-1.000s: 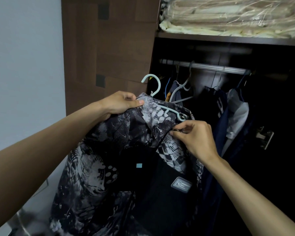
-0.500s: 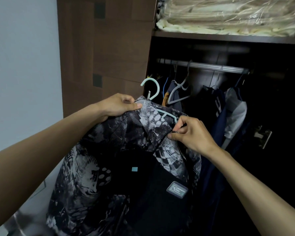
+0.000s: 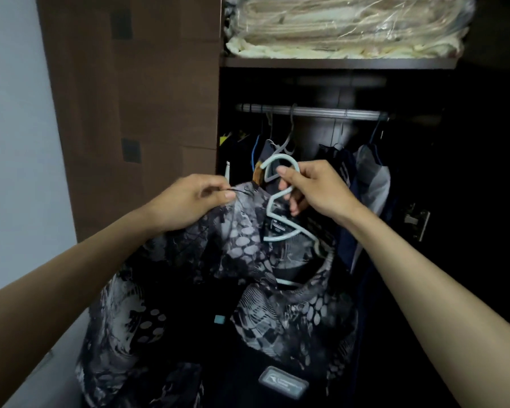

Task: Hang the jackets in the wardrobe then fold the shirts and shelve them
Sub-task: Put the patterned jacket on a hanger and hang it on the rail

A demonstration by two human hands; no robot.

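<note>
Where a moment ago the right hand [image 3: 321, 191] pinched the jacket's collar edge, it now curls thumb and fingers around the neck of the hanger [image 3: 280, 201], just under its hook, and the view has stepped closer to the wardrobe [image 3: 136, 113]; the left hand [image 3: 189, 201] still pinches the jacket [image 3: 242, 260] at its shoulder between thumb and forefinger, as before; one jacket, of thin fabric printed in black, grey and white scales and swirls, droops in loose folds from the two hands in front of the open compartment, not yet on the rail [image 3: 309, 111]; one pale mint plastic hanger, slim and curved, sits partly inside the collar, its hook free below the rail; behind, one ribbed metal rail carries several dark and pale garments [image 3: 371, 178] on thin hangers, too dim to count; above, one shelf [image 3: 336, 62] bears one cream bundle [image 3: 345, 25] wrapped in crinkled clear plastic; the brown wood-grain door stands to the left.
</note>
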